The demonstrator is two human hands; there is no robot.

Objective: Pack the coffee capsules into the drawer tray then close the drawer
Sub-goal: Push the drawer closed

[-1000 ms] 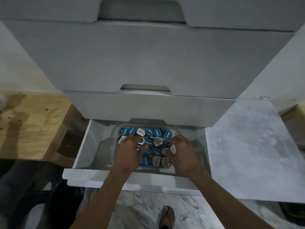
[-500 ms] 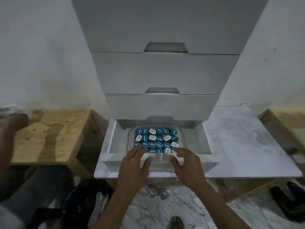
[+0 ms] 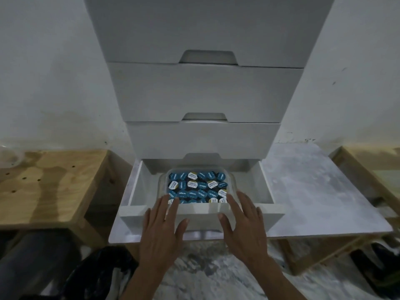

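The bottom drawer of the white cabinet was seen pulled out, and a clear plastic tray was set inside it, toward the middle. The tray was filled with coffee capsules lying lid-up in close rows, touching one another. Roughly two dozen lids could be made out; most were blue and about seven white, though the nearest row was partly hidden by the drawer front and an exact count could not be given.

The left hand and the right hand were both held open with fingers spread, laid against the drawer front, nothing being grasped in either. Four drawer fronts were visible in all, three of them shut.

The packing was judged complete, with only the closing left. The capsules were judged light and loosely seated, so they could be jostled by a hard shove. The drawer was judged stiff and smooth-faced; an even push by both palms on the front panel, either side of its centre, was judged best, so that it would not skew on its runners. A wooden tabletop stood at the left and a pale slab at the right.
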